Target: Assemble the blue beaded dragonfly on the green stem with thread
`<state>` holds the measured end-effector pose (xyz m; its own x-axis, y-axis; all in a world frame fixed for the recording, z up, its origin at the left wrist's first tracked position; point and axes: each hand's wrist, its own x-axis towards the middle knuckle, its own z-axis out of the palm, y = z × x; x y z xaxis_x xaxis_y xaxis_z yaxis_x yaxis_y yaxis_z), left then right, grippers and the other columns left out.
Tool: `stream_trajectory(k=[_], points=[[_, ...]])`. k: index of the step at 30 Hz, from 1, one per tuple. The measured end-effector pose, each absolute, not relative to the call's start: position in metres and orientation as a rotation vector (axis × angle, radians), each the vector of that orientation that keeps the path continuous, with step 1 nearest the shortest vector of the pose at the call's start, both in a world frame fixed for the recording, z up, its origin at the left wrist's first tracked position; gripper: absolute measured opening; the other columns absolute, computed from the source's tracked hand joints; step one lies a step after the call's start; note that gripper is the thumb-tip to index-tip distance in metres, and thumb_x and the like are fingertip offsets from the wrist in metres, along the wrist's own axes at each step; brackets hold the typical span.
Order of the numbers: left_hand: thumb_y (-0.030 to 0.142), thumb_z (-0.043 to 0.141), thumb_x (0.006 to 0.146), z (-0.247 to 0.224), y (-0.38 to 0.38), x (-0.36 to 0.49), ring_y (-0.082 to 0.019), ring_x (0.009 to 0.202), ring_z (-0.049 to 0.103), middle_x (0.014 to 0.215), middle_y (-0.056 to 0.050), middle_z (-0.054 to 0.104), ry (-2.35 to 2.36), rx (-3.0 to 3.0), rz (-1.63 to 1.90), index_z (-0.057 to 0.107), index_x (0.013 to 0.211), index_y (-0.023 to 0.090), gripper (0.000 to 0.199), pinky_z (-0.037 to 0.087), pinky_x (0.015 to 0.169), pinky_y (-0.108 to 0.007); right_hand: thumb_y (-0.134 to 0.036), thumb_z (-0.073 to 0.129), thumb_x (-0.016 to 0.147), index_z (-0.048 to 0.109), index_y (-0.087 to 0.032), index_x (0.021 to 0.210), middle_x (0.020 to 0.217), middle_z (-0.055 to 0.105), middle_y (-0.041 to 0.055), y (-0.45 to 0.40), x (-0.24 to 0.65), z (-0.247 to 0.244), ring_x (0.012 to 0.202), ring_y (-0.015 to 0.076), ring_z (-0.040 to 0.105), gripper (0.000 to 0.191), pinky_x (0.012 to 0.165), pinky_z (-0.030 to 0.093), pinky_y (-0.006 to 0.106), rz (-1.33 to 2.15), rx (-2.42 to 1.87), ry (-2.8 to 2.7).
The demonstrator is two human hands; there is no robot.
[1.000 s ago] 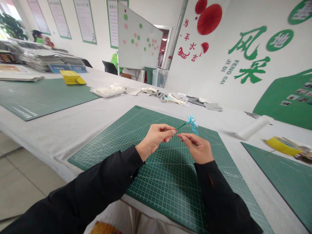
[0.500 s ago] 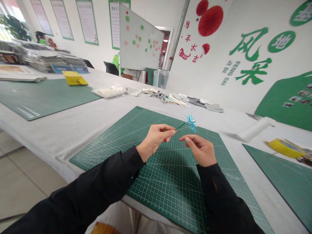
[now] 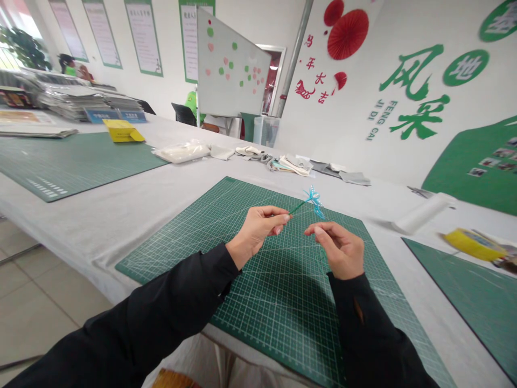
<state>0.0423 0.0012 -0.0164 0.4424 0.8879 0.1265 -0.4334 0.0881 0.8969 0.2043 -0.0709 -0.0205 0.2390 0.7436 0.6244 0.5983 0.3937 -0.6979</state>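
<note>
My left hand [image 3: 258, 231] pinches the green stem of a small artificial flower [image 3: 314, 200] between thumb and fingertips. The flower has thin light-blue petals with whitish bits and points up to the right. Just below and right of the bloom is my right hand [image 3: 339, 247], its fingers curled with thumb and forefinger close together. Whatever it may hold is too small to name; a faint green strand seems to hang beneath it. Both hands are above a green gridded cutting mat [image 3: 266, 318], apart from each other.
Cloth scraps [image 3: 291, 164] and a plastic-wrapped packet [image 3: 183, 152] lie along the table's far side. A white roll [image 3: 424, 213] and a yellow tape roll [image 3: 472, 243] are to the right. A second mat [image 3: 81, 161], a yellow box [image 3: 123, 131] and stacked papers [image 3: 68, 97] are at left.
My right hand has shifted slightly right and down, away from the flower. The bloom has turned and dipped a little left, while my left hand stays nearly still with its grip kept.
</note>
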Motion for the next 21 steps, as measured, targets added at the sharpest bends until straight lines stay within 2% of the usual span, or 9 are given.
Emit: stream_trajectory(k=[21], points=[[0.018,0.071,0.063,-0.0178,0.0026,0.0434,-0.003,0.045,0.042,0.058,-0.001,0.057,0.530,1.056,1.060,0.067,0.072,0.008,0.014,0.027,0.044,-0.018,-0.029,0.056,0.081,0.068,-0.020,0.072,0.071,0.069,0.0030,-0.0750,0.2003,-0.0172,0.066,0.0163,0.061,0.018,0.064,0.046,0.031,0.108,-1.233,-1.462]])
